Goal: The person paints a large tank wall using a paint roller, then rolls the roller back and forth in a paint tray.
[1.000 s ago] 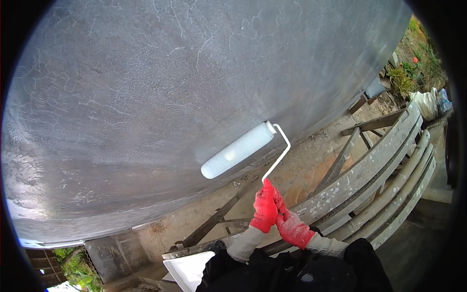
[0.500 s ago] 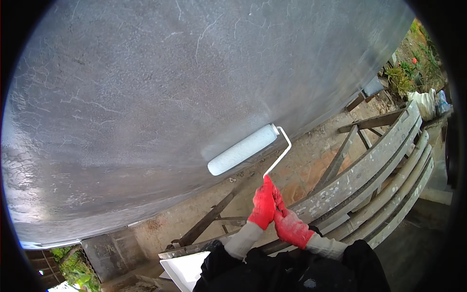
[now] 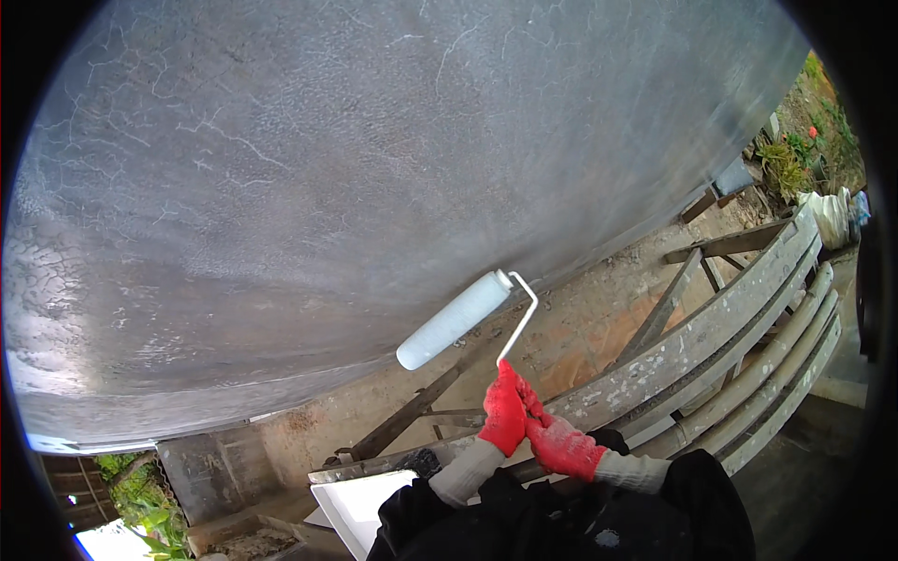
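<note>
At the frame's lower center, a red-gloved left hand [image 3: 503, 414] and right hand [image 3: 564, 451] grip a paint roller [image 3: 454, 321] slanting before a crack-lined gray wall [image 3: 327, 168]

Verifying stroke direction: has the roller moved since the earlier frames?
Yes. The roller moved down the picture, closer to the grey surface's lower edge.
</note>
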Tool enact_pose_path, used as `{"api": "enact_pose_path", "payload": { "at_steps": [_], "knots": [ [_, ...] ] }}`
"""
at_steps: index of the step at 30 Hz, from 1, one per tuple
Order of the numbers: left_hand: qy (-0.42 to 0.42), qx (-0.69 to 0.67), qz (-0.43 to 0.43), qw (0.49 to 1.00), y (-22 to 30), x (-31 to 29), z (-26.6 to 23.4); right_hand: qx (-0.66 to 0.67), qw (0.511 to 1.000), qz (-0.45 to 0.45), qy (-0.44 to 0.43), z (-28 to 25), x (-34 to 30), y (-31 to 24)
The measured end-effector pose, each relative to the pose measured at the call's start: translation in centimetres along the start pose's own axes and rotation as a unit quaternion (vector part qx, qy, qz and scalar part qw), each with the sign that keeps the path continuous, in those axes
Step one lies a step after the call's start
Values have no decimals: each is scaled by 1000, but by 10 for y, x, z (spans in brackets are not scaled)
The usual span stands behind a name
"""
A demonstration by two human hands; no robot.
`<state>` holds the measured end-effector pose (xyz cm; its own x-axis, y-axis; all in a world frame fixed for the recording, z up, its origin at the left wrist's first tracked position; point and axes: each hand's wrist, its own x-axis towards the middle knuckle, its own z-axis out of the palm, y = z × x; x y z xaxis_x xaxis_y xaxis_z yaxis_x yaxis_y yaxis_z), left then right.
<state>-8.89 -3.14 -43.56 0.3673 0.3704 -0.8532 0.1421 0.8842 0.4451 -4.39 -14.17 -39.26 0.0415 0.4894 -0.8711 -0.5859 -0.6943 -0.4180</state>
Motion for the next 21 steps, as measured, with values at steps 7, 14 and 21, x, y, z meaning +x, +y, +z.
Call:
{"api": "enact_pose_path", "payload": {
  "at_steps": [7, 14, 21],
  "knots": [
    [40, 45, -23, 998, 35, 65, -35, 204, 965, -47, -159, 26, 79, -2],
    [-3, 41, -34, 999, 43, 29, -27, 129, 988, -43, -67, 42, 37, -12],
    [3, 27, -66, 997, 37, 55, -40, 135, 983, -67, -104, 38, 59, -6]
  ]
}}
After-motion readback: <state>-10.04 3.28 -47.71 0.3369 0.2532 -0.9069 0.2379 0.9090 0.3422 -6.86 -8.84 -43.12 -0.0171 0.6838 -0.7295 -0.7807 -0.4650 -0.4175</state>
